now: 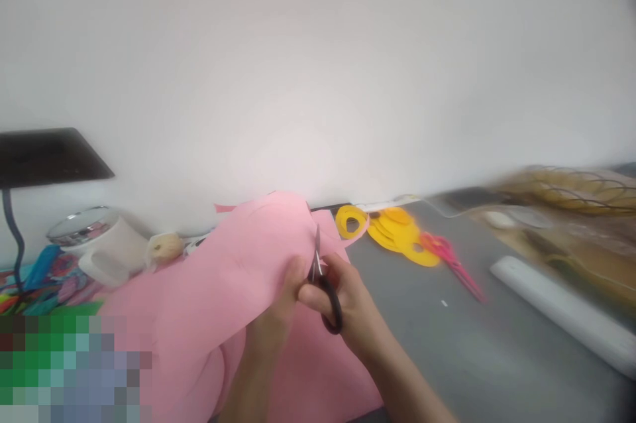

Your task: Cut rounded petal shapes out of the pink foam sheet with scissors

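A large pink sheet [238,257] is bent up in front of me, its curved edge near the middle of the view. My left hand [285,294] pinches this edge from below, its fingers partly behind the sheet. My right hand [342,290] is closed round the black handles of a pair of scissors [332,303]. The scissor blades point up at the pink edge, and a narrow pink strip curls off to the right of them. Both hands are close together, by the scissors' pivot.
Yellow cut-out pieces [390,231] and pink scissors [454,264] lie on the grey table [422,337]. A white bar [561,313] is at the right. On the left stand a white mug [116,250], a round mirror [82,224] and a dark lamp [54,158].
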`<state>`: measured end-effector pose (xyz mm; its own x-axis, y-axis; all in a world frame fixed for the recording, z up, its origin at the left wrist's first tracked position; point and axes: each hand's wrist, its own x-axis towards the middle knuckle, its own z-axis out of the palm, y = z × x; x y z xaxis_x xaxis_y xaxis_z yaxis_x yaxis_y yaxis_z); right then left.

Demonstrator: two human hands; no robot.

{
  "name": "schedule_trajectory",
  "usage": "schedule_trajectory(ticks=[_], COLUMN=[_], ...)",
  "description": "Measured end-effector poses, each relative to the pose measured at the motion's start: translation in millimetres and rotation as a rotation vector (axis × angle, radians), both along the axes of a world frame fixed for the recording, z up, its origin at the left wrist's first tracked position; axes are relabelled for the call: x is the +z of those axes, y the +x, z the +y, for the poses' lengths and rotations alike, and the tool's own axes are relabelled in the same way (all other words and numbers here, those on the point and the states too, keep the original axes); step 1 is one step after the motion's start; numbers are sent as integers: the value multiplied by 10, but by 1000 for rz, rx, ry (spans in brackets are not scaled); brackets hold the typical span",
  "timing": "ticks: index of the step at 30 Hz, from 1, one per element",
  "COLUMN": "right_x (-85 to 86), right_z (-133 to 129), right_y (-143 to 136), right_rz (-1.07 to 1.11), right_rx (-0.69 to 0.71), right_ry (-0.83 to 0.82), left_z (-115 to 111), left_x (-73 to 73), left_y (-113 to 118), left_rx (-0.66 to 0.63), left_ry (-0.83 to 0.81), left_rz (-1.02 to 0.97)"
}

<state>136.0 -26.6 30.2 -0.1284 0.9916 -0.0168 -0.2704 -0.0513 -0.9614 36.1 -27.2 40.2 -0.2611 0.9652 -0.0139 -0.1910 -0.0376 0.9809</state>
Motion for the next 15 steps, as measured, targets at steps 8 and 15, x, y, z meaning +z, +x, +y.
schedule_trajectory(ticks=[8,15], right_x=[-2,-25], right_z=[1,6], right_y=[-10,1], right_rz=[4,5], right_rx=[4,11], right_ry=[-2,-13], left_z=[13,31], left_x=[-19,-58], left_y=[-45,-78], left_rx=[-12,-72], left_ry=[-34,-29], left_rz=[-19,27])
